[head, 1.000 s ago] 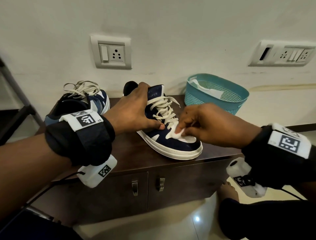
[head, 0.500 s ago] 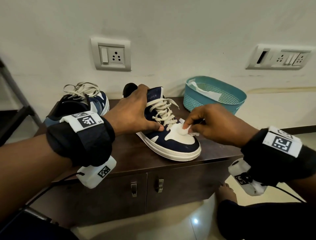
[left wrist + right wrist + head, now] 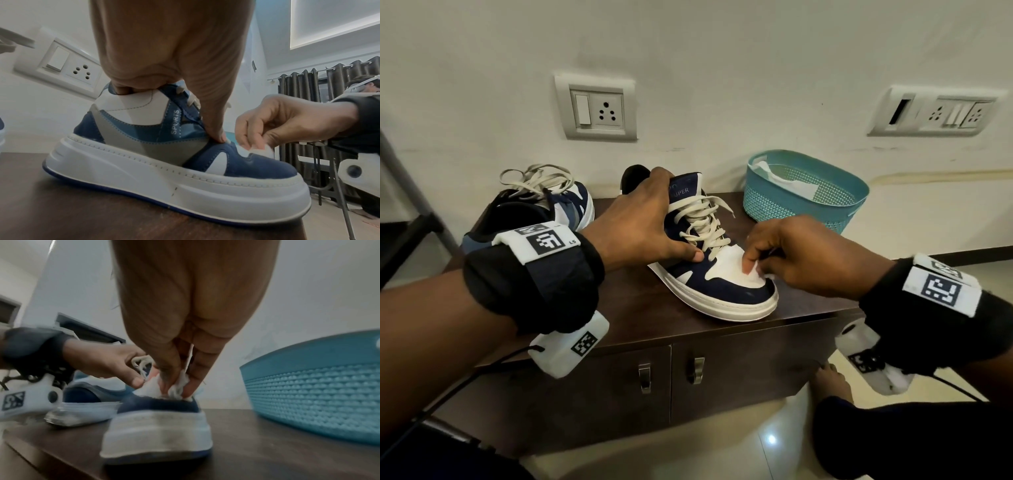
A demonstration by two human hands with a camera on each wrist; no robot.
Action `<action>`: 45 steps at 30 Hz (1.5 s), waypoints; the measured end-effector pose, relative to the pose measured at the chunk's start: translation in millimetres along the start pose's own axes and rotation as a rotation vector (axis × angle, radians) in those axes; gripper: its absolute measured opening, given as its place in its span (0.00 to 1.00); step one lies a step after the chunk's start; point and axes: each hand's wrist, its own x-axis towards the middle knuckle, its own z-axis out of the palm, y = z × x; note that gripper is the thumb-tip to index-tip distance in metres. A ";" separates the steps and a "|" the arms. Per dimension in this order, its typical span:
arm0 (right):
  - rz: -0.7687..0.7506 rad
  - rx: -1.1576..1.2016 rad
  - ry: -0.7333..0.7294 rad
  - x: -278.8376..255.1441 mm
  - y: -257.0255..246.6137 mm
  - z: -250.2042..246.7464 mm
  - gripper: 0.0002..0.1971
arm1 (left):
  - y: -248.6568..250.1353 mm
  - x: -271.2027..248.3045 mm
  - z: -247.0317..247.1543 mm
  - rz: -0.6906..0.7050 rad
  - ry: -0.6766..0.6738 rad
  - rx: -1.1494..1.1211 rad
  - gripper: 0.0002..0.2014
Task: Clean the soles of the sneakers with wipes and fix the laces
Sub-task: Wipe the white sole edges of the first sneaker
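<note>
The navy-and-white sneaker (image 3: 709, 270) is standing upright on the dark cabinet tabletop (image 3: 640, 308). The left hand (image 3: 640, 222) is clamping its collar and side, steadying it against rubbing. The right hand (image 3: 798, 257), its grip pinched narrow around a crumpled white wipe (image 3: 265, 150), is pressing it onto the white toe panel.
</note>
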 end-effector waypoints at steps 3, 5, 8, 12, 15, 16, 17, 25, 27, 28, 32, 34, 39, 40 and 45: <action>-0.050 0.080 -0.095 -3.2 -11.3 -2.7 0.12 | 0.6 -0.2 0.1 0.006 0.000 0.012 0.46; -0.016 0.026 -0.101 -1.3 -1.8 -8.6 0.12 | 1.1 0.0 0.7 0.002 -0.003 0.013 0.47; 0.061 -0.045 -0.066 -1.0 10.3 -14.0 0.15 | 0.3 -0.1 1.0 -0.002 0.002 0.008 0.47; -0.026 0.080 -0.130 -7.4 -9.8 -9.1 0.15 | 0.2 -0.7 0.7 0.002 0.004 0.014 0.46; -0.010 0.053 -0.125 -4.7 -3.3 -11.4 0.16 | 1.2 0.2 0.5 0.000 -0.001 0.000 0.47; 0.021 0.019 -0.105 -3.7 3.2 -13.2 0.16 | 1.3 0.4 0.3 -0.002 -0.003 -0.001 0.47; 0.049 -0.011 -0.089 -2.9 8.4 -14.9 0.16 | 1.0 0.6 0.0 -0.004 -0.003 0.000 0.47; 0.011 0.038 -0.144 -5.1 -5.8 -14.0 0.16 | 1.1 0.6 0.5 -0.001 -0.009 0.007 0.47; 0.069 -0.030 -0.109 -3.1 5.3 -17.0 0.15 | 1.3 0.4 -0.1 -0.003 -0.006 0.007 0.47; 0.089 -0.040 -0.097 -3.1 7.9 -17.1 0.15 | 1.3 0.3 -0.3 -0.003 -0.006 0.010 0.47; 0.014 0.080 -0.120 -5.7 -12.6 -9.6 0.15 | 0.9 0.2 -0.1 -0.001 -0.009 0.021 0.47; -0.017 0.134 -0.140 -4.3 -18.6 -8.1 0.14 | 1.1 0.7 0.2 0.002 -0.008 0.020 0.47; 0.125 -0.008 0.008 4.7 8.9 -14.6 0.16 | 0.4 0.5 0.6 -0.001 -0.003 0.009 0.47; 0.145 -0.012 0.043 5.1 11.1 -15.9 0.17 | 0.0 0.4 0.6 -0.001 -0.003 0.010 0.47; 0.070 0.073 0.019 1.1 -9.3 -5.0 0.12 | -0.7 0.4 0.8 0.002 -0.001 0.019 0.47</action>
